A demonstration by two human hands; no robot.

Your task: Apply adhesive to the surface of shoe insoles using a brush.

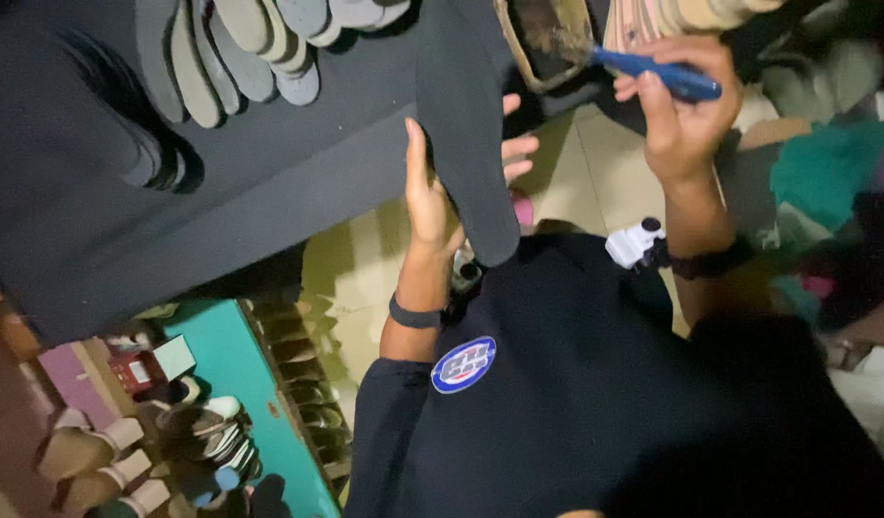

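Holding a dark sole cut-out [466, 125] upright, the left hand [432, 187] presents its face; the right hand's [677, 115] grip closes around a blue-handled brush [653, 72] for coating.

One head-worn camera looks steeply down from close above, the wearer's dark shirt [595, 403] filling the lower right of the frame.

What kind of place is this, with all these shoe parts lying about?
Most likely a small shoemaking or sandal workshop. Stacks of cut soles lie on a dark sheet, the left hand holds a dark sole, the right hand holds a blue-handled brush, and finished sandals stand on shelves.
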